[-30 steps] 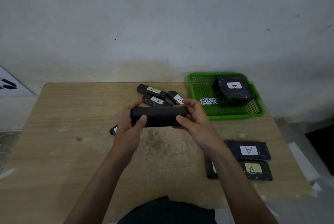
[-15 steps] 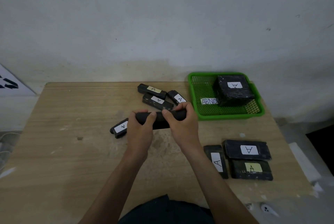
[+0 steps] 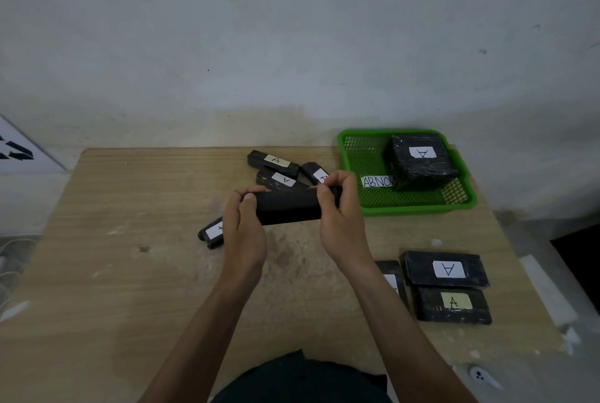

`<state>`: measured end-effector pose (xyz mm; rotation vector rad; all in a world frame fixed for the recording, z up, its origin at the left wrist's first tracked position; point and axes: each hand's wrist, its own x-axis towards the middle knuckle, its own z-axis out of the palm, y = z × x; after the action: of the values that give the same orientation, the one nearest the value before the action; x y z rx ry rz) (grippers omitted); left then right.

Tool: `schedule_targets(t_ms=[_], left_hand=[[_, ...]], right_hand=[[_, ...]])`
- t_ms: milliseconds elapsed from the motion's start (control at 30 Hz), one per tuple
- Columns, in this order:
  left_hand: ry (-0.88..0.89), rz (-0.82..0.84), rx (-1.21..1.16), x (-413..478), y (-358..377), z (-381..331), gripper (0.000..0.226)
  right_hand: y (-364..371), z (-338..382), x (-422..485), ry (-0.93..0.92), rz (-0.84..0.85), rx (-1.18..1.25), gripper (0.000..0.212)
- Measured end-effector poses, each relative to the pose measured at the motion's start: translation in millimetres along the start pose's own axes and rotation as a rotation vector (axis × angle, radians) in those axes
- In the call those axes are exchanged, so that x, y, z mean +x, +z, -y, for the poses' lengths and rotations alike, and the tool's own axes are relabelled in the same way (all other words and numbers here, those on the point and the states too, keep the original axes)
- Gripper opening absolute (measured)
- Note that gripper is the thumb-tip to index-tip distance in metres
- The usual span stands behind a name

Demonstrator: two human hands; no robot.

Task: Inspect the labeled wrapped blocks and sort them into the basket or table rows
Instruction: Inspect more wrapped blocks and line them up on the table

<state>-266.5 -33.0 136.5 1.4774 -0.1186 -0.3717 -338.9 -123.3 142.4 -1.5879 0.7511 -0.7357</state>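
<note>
I hold a long black wrapped block level above the table's middle, its label hidden from me. My left hand grips its left end and my right hand grips its right end, fingertips pinching the top edge. Three labeled blocks lie in a loose pile behind it. Another labeled block lies partly hidden under my left hand. The green basket at the back right holds a large black block. Three blocks lie in rows at the front right.
The wooden table ends at a wall behind and drops off on the right. A white label reading "ABNOR" lies in the basket. A white sign leans at the far left. A small white object sits at the front right corner.
My hands turned the block and shifted their grip; the right hand went from cupping the end to pinching its top edge. The block on the left became visible.
</note>
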Motion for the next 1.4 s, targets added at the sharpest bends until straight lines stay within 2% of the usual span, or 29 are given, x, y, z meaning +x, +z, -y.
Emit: schedule_targets(t_ms=[200, 333, 433, 533, 667, 800, 933, 1067, 1233, 1400], left_hand=[[-0.019, -0.012, 0.007, -0.2, -3.4, 0.8, 0.034], [-0.213, -0.035, -0.098, 7.7, -3.2, 11.0, 0.033], [-0.320, 0.031, -0.080, 12.1, -5.4, 17.4, 0.027], [-0.267, 0.169, 0.069, 6.4, -3.9, 17.6, 0.023], [-0.107, 0.253, 0.064, -3.6, 0.4, 11.3, 0.024], [-0.023, 0.299, -0.006, -13.5, 13.4, 6.4, 0.025], [0.032, 0.253, -0.011, -16.9, 25.7, 5.9, 0.022], [0.069, 0.258, -0.044, -19.2, 24.7, 7.9, 0.026], [0.116, 0.265, -0.065, -20.3, 25.7, 8.9, 0.027], [0.156, 0.336, -0.091, -15.5, 22.7, 4.5, 0.030]], right_hand=[[-0.9, -2.2, -3.0, -0.048, -0.007, 0.007, 0.022], [-0.4, -8.1, -1.5, 0.058, 0.011, 0.095, 0.018], [-2.6, -10.2, -1.4, 0.113, 0.078, 0.215, 0.033], [-4.2, -9.9, -2.6, 0.026, 0.122, 0.057, 0.035], [-4.3, -13.7, -5.8, -0.010, 0.203, -0.085, 0.036], [5.1, -8.2, -14.5, 0.077, 0.292, 0.160, 0.026], [20.2, -6.5, -24.3, 0.068, 0.220, 0.247, 0.018], [25.0, -2.5, -21.1, 0.026, 0.141, 0.271, 0.026], [30.1, -4.9, -17.5, 0.000, 0.079, 0.296, 0.020], [27.6, 0.2, -18.8, -0.022, 0.140, 0.393, 0.028]])
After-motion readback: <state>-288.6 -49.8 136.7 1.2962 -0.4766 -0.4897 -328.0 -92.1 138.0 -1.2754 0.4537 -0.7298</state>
